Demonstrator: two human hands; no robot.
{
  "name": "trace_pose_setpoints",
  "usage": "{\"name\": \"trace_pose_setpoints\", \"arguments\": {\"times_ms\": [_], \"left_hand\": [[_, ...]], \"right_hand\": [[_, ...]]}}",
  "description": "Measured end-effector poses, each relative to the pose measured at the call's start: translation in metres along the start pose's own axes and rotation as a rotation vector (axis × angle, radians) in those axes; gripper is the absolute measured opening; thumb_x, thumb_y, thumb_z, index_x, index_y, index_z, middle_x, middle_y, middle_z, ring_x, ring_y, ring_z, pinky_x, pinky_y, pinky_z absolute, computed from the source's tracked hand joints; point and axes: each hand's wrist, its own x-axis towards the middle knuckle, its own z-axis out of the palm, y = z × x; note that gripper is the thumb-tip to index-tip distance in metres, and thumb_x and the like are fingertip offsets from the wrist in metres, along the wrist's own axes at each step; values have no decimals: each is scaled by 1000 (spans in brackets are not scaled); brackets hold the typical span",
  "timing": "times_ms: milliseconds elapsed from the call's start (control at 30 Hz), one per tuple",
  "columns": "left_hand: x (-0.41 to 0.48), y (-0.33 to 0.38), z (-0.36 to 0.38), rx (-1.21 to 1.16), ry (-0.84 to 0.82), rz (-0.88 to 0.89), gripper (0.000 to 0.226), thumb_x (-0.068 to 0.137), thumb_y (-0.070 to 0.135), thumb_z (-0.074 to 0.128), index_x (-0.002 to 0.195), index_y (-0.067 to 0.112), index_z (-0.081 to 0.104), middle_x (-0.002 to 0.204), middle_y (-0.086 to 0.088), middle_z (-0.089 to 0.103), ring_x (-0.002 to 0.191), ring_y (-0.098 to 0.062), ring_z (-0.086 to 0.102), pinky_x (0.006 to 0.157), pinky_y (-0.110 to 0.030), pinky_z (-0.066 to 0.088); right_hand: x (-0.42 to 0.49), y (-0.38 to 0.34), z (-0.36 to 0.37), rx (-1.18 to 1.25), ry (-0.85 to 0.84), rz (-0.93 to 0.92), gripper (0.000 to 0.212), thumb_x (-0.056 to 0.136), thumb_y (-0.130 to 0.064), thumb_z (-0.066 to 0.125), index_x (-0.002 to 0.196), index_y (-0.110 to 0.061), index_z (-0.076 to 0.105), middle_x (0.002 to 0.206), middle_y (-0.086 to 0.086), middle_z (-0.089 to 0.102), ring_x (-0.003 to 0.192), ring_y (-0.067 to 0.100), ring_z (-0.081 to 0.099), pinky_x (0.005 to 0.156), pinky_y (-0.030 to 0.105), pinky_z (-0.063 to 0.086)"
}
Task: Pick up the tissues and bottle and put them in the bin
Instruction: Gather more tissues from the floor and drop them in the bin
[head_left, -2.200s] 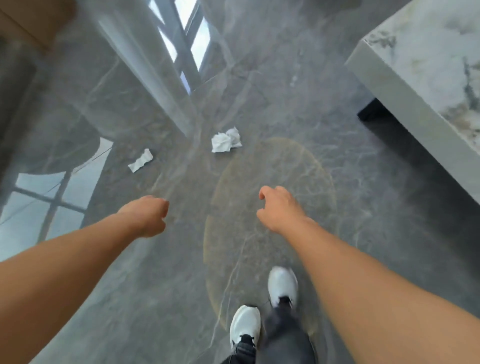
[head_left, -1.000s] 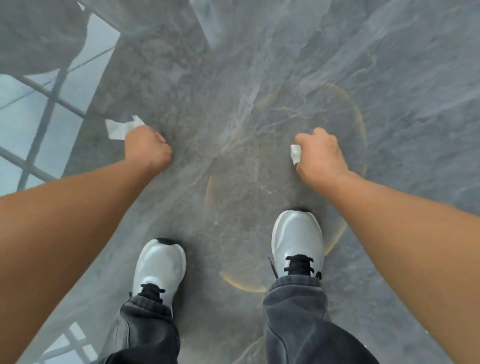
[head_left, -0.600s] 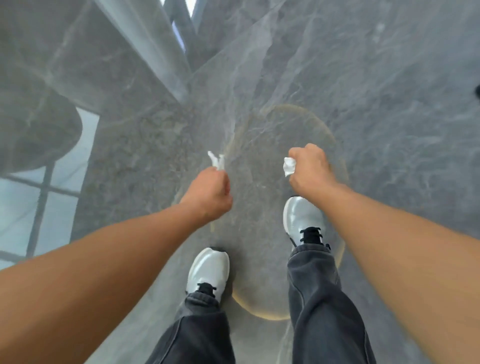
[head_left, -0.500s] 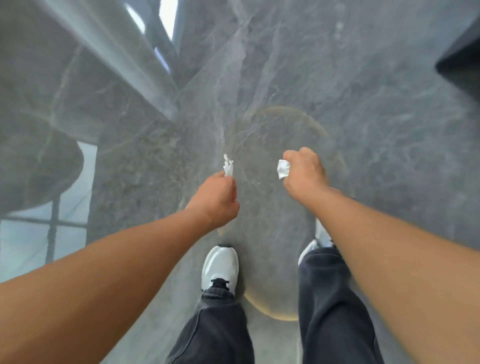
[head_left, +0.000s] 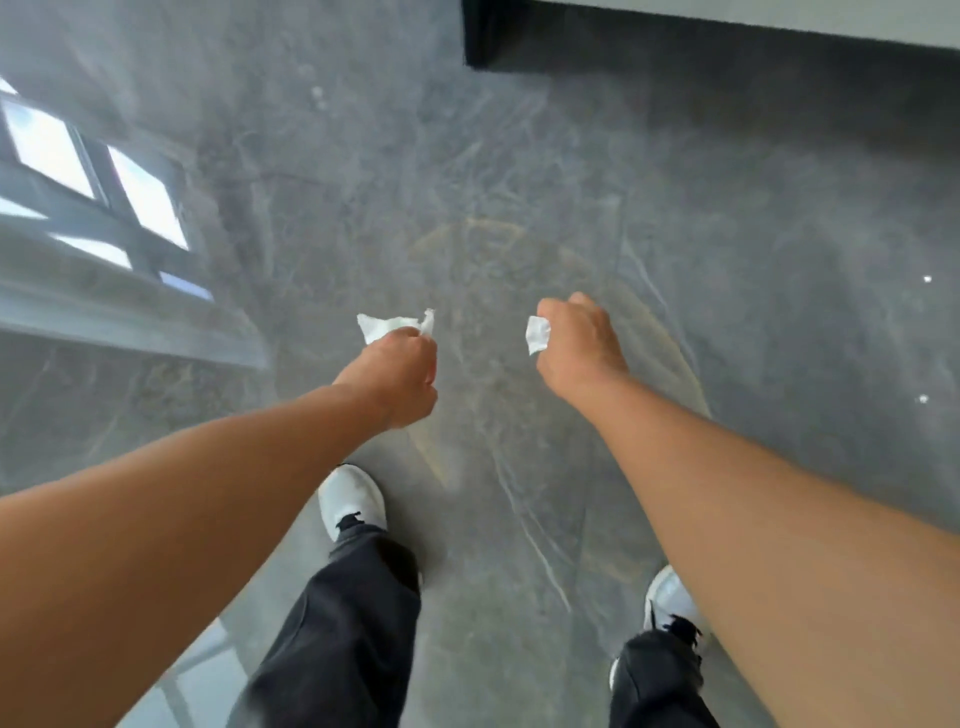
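Note:
My left hand (head_left: 397, 376) is closed around a crumpled white tissue (head_left: 392, 325) that sticks out beyond the knuckles. My right hand (head_left: 579, 345) is closed around a second white tissue (head_left: 537, 335), which shows at the thumb side. Both hands are held out in front of me, side by side, well above the glossy grey marble floor. No bottle and no bin are in view.
The dark base of a counter or table (head_left: 701, 41) runs along the top right. My feet in white shoes (head_left: 350, 501) and dark trousers stand below the hands. Window reflections (head_left: 93, 182) shine on the floor at left.
Both hands took a tissue off the floor, closed on them and rose as I stood up. The view has swung toward the dark base at the top right and I have stepped forward.

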Motion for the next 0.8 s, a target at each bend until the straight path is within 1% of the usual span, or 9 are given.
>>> {"name": "trace_pose_setpoints", "arguments": {"times_ms": [67,133,200,300,367,433,533,633,800], "left_hand": [[9,71,12,88,-38,78,43,74,9,57,116,-1,59,115,-16,58,117,-33,51,101,-49,41],[13,153,31,100,-82,153,22,74,10,57,95,8,65,119,-14,57,116,-32,52,97,-43,46],[13,241,53,111,-151,210,7,75,12,58,80,16,60,116,-11,56,112,-32,54,92,-42,50],[2,371,96,190,-224,348,15,77,13,56,90,11,63,109,-10,55,104,-33,58,85,-42,53],[-13,455,125,240,-257,461,20,78,14,56,97,10,63,112,-12,56,106,-32,57,87,-35,50],[-33,534,148,292,-298,559,16,80,13,57,93,10,63,113,-12,56,108,-30,55,79,-26,42],[-65,644,176,365,-349,680,15,80,13,57,93,11,64,113,-12,55,107,-31,55,78,-28,43],[-89,733,198,426,-355,772,16,81,15,57,96,13,63,116,-12,55,107,-34,57,84,-33,47],[-91,839,235,558,-347,932,19,80,15,56,96,9,65,110,-15,60,103,-35,60,84,-34,49]], "right_hand": [[-25,61,-32,40,67,67,17,79,-2,56,94,-7,61,104,20,52,98,40,54,68,31,35],[-58,129,-62,81,103,138,17,79,0,54,93,-6,61,104,20,52,98,40,54,66,31,33],[-95,202,-91,139,153,212,17,79,1,52,92,-6,60,104,19,51,97,40,53,66,31,33],[-159,314,-127,205,237,340,20,78,2,53,94,-6,61,106,19,51,100,40,52,70,36,41],[-208,387,-148,229,293,445,19,81,-2,54,97,-7,61,109,20,53,104,39,52,77,38,45],[-264,454,-166,249,351,557,17,86,-10,54,100,-6,63,112,22,54,107,38,53,84,38,44],[-352,543,-192,275,404,737,21,90,-18,53,106,-8,63,115,23,53,109,40,52,92,40,42],[-426,611,-208,269,398,920,29,83,-9,59,112,-11,61,116,21,52,109,40,53,88,40,47],[-482,678,-202,470,442,1168,41,78,-7,61,118,-14,62,118,21,53,110,41,55,89,41,51]]}}
